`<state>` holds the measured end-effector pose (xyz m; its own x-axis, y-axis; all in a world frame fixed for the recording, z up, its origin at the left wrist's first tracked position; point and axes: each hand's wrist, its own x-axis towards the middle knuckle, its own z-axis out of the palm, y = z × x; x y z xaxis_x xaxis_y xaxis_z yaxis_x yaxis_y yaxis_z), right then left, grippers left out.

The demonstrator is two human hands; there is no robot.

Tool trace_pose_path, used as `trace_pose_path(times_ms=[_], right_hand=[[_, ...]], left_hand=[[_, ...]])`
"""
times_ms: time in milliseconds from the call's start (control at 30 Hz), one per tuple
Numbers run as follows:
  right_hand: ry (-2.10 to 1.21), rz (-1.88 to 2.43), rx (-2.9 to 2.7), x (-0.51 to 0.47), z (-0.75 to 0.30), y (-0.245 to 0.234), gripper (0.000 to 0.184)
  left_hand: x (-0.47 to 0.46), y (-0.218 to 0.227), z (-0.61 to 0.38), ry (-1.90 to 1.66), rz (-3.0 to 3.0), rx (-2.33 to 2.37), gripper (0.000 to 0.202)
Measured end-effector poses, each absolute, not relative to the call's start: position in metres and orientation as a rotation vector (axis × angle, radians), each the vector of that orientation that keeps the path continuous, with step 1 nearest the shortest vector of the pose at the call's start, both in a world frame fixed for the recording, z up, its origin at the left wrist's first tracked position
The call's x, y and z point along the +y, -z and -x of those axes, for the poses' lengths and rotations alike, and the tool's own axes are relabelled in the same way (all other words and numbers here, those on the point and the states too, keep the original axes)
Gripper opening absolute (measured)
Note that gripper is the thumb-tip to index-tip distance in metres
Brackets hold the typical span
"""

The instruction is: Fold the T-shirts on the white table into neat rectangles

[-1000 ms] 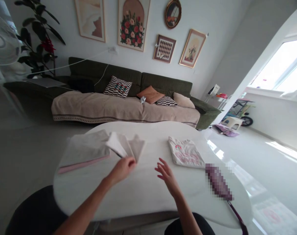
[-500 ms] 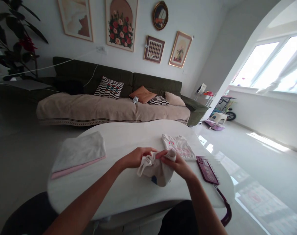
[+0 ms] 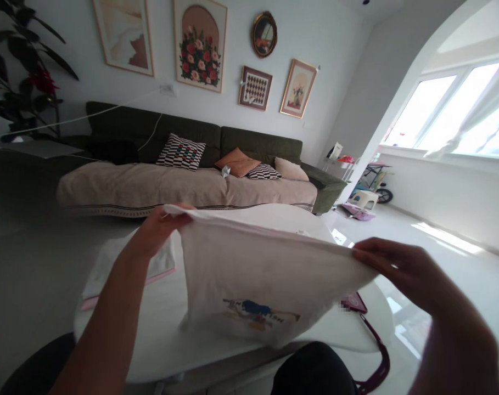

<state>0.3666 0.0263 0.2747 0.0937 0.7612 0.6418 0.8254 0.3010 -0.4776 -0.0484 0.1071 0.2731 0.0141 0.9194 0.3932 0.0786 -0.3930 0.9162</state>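
Observation:
A white shirt (image 3: 241, 258) with a blue-and-brown print near its lower edge is stretched out above the table. My left hand (image 3: 161, 227) pinches its upper left corner. At the other end, my right hand (image 3: 397, 266) grips the upper right edge between thumb and fingers. The cloth hangs down between the two hands, its bottom close to the tabletop. Behind it, the second white shirt, folded, is almost wholly hidden.
The white table (image 3: 154, 343) has a folded white-and-pink cloth (image 3: 161, 258) on its left. On the right lies a maroon flat case (image 3: 356, 302) with a strap (image 3: 383, 351) hanging over the edge. A sofa (image 3: 183, 186) with cushions stands beyond.
The shirt was bunched between my hands over the table. My hands have moved wide apart and up, spreading it flat and exposing the print.

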Motion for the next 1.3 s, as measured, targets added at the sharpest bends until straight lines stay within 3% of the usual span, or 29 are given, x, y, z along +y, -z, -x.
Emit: trace_pose_path(times_ms=[100, 167, 300, 367, 467, 600, 700, 833, 1033, 1300], right_hand=[[0.171, 1.701, -1.809, 0.066, -0.340, -0.283, 0.035], [0.381, 1.788, -1.709, 0.083, -0.318, -0.293, 0.033], [0.670, 1.455, -1.322, 0.081, -0.294, -0.311, 0.030], [0.639, 1.314, -1.360, 0.071, -0.297, -0.306, 0.028], [0.485, 1.306, -1.566, 0.058, -0.306, -0.265, 0.028], [0.284, 1.522, -1.862, 0.041, -0.310, -0.165, 0.028], [0.112, 1.751, -2.052, 0.020, -0.311, -0.100, 0.027], [-0.258, 1.869, -2.277, -0.002, -0.314, -0.073, 0.025], [-0.399, 1.772, -2.232, 0.022, -0.276, -0.098, 0.032], [-0.398, 1.884, -2.347, 0.043, -0.236, -0.054, 0.051]], left_hand=[[0.146, -0.276, 0.043, -1.360, -1.708, 1.288, 0.042], [0.165, -0.284, 0.039, -1.486, -1.748, 1.470, 0.040], [0.156, -0.308, 0.045, -1.997, -1.682, 1.332, 0.035], [0.135, -0.309, 0.051, -2.001, -1.707, 1.183, 0.034], [0.101, -0.277, 0.057, -1.717, -1.779, 1.287, 0.031], [0.066, -0.185, 0.057, -1.182, -1.866, 1.619, 0.023], [0.038, -0.121, 0.059, -0.739, -1.950, 1.744, 0.030], [0.012, -0.092, 0.066, -0.251, -1.975, 1.634, 0.026], [0.057, -0.106, 0.017, -0.509, -2.202, 1.574, 0.038], [0.114, -0.043, -0.009, -0.394, -2.274, 1.910, 0.057]])
